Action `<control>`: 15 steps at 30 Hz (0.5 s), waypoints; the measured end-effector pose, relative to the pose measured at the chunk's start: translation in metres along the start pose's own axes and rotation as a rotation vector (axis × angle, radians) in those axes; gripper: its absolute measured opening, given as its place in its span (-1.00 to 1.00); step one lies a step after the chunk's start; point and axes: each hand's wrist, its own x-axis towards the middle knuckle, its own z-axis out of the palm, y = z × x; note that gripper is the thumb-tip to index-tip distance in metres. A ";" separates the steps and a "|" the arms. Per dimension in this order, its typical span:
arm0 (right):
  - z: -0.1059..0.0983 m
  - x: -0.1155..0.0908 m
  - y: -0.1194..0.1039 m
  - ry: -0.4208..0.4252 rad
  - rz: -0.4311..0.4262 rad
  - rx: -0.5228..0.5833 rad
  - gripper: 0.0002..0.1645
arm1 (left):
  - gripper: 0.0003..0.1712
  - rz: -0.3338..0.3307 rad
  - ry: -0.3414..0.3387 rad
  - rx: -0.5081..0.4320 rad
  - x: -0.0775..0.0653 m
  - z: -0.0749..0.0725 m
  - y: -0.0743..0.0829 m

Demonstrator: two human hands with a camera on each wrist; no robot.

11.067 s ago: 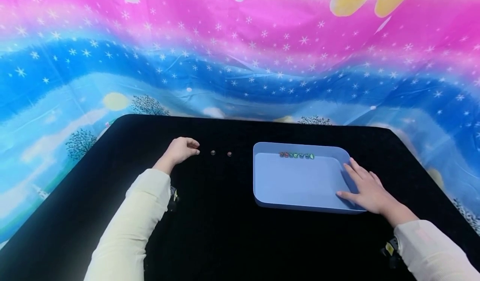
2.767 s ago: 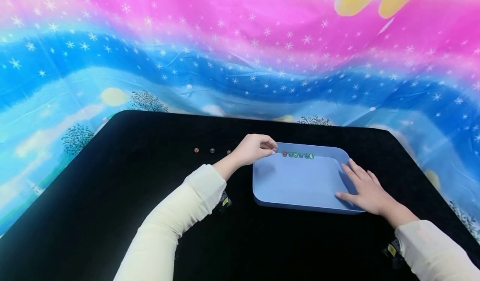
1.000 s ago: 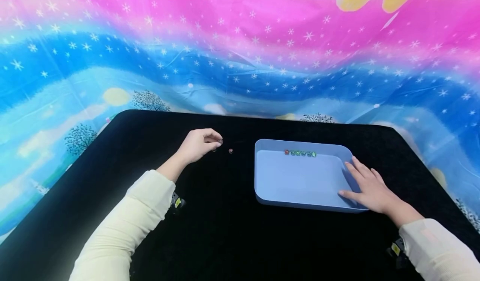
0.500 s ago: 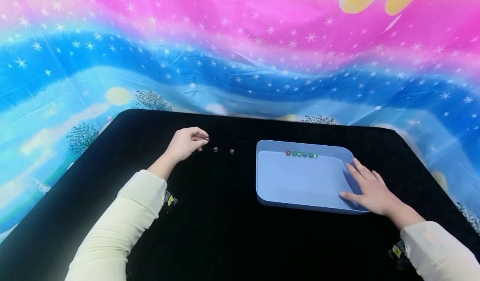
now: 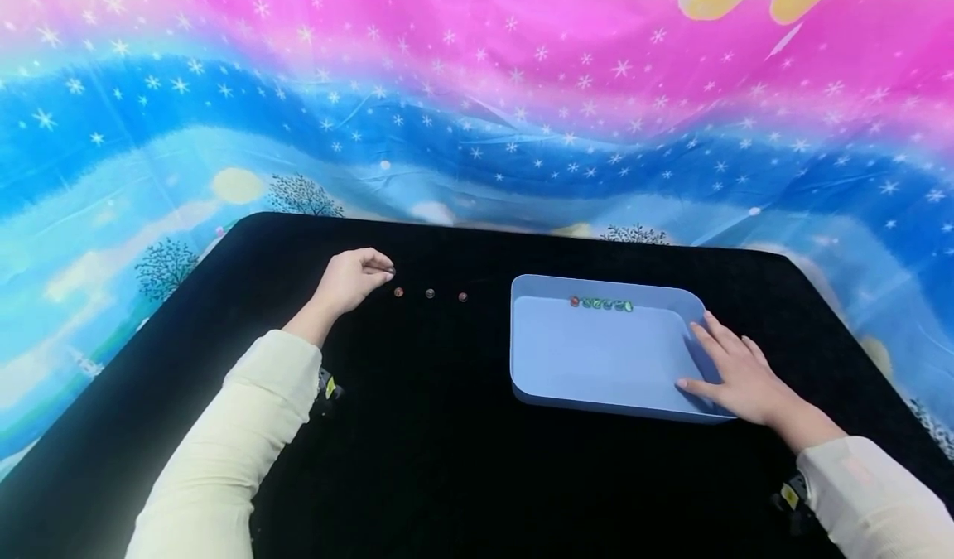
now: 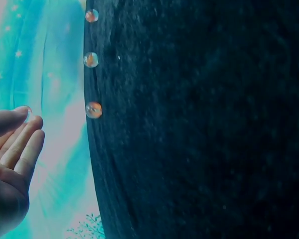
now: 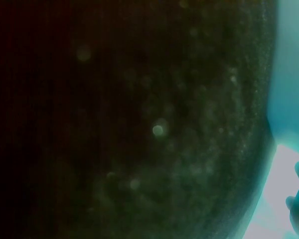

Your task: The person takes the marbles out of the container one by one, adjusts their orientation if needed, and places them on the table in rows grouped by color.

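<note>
Cream cloth sleeves (image 5: 216,426): one on each forearm, at the near edge of the head view.
Black cloth-covered desk (image 5: 425,468): spreads under both arms.
Right hand (image 5: 738,381): rests over the right end of the tray, fingers apart, thumb over the inside.
Light blue rectangular tray (image 5: 596,364): rounded corners, upright walls, on the right half of the desk.
Left hand (image 5: 350,281): left of the tray, thumb and fingers clamped on one small clear glass marble (image 5: 391,271), mostly hidden by the fingertips.
Three small round glass marbles (image 5: 430,293): clear with orange or reddish cores, spaced apart in a line between left hand and tray.
Row of small glass marbles (image 5: 598,303): inside the tray by its far wall, close together, reddish at the left end, greenish onward.
Pink-and-blue printed fabric backdrop (image 5: 447,120): snowflakes and trees, beyond the desk.
</note>
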 end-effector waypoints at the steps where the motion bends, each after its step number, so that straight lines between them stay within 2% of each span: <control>1: 0.000 0.000 0.000 0.001 0.001 -0.001 0.06 | -0.79 -0.005 0.001 0.010 0.001 0.000 -0.001; 15: -0.001 0.001 0.000 -0.004 0.002 -0.002 0.06 | -0.80 -0.051 -0.028 0.119 0.009 -0.003 -0.024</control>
